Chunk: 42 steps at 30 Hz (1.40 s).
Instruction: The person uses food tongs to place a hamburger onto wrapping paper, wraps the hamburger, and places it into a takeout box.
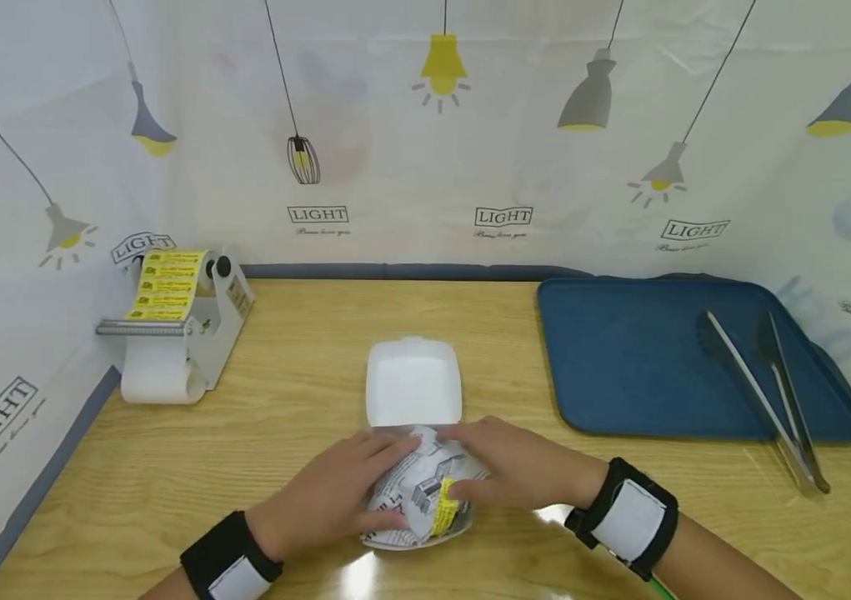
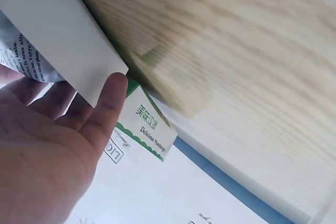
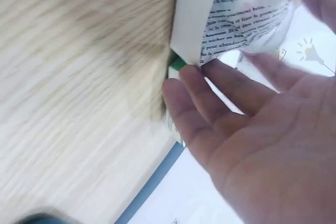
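A burger-shaped bundle in printed paper (image 1: pixel 425 475), with a yellow label (image 1: pixel 444 508), sits in the base of an open white clamshell box (image 1: pixel 413 383). The raised lid reads "Delicious Hamburger" in the left wrist view (image 2: pixel 152 127). From the left side, my left hand (image 1: pixel 335 492) touches the bundle, its thumb nearer me. My right hand (image 1: pixel 518 467) touches the right side, thumb beside the label. In both wrist views the fingers reach fairly straight along the box wall, with gaps between them. The bundle's underside is hidden.
At the back left stands a label dispenser (image 1: pixel 222 333) with a roll of yellow labels. A blue tray (image 1: pixel 620 358) lies at the right, with metal tongs (image 1: pixel 758 400) across it, their end overhanging the front rim. A lamp-printed cloth (image 1: pixel 395 125) surrounds the wooden table (image 1: pixel 305 333).
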{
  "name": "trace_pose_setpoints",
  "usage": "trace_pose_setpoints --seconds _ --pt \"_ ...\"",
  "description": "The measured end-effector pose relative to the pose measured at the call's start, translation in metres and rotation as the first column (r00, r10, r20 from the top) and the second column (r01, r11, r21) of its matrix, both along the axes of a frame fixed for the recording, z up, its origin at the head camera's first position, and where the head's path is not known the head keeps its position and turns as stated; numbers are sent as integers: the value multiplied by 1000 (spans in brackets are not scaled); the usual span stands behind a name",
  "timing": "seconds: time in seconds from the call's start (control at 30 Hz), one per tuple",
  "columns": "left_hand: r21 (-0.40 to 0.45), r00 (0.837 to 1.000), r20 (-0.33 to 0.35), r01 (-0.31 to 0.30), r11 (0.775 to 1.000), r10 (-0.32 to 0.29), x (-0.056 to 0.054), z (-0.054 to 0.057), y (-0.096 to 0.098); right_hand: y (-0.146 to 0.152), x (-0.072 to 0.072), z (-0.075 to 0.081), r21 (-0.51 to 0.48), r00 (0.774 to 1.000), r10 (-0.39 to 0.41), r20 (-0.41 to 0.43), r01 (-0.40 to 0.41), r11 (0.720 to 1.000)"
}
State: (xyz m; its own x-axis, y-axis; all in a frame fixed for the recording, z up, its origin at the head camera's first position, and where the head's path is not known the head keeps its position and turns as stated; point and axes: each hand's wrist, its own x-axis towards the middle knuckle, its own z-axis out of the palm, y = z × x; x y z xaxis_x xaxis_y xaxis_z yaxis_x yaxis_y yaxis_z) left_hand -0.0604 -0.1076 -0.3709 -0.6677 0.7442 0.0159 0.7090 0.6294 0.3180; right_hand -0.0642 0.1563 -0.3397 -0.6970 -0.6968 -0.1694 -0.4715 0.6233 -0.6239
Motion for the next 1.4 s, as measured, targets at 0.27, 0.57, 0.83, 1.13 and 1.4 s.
trace_pose_setpoints --seconds 0.27,0.57,0.83,1.13,1.4 --pt "21 998 67 3 1000 -5 5 -6 10 27 5 -15 -221 996 30 87 -11 975" --pt "36 997 66 -36 999 33 10 -10 19 16 9 -22 -103 967 -186 -171 171 980" --pt "46 995 90 -44 998 39 13 -9 21 10 16 -22 -13 929 -215 -302 221 975" --pt "227 950 299 -166 960 94 11 -3 13 22 13 -19 -81 949 -228 -220 215 973" --pt "373 659 710 -651 661 249 -17 10 3 22 -10 -17 -213 853 -504 133 521 826"
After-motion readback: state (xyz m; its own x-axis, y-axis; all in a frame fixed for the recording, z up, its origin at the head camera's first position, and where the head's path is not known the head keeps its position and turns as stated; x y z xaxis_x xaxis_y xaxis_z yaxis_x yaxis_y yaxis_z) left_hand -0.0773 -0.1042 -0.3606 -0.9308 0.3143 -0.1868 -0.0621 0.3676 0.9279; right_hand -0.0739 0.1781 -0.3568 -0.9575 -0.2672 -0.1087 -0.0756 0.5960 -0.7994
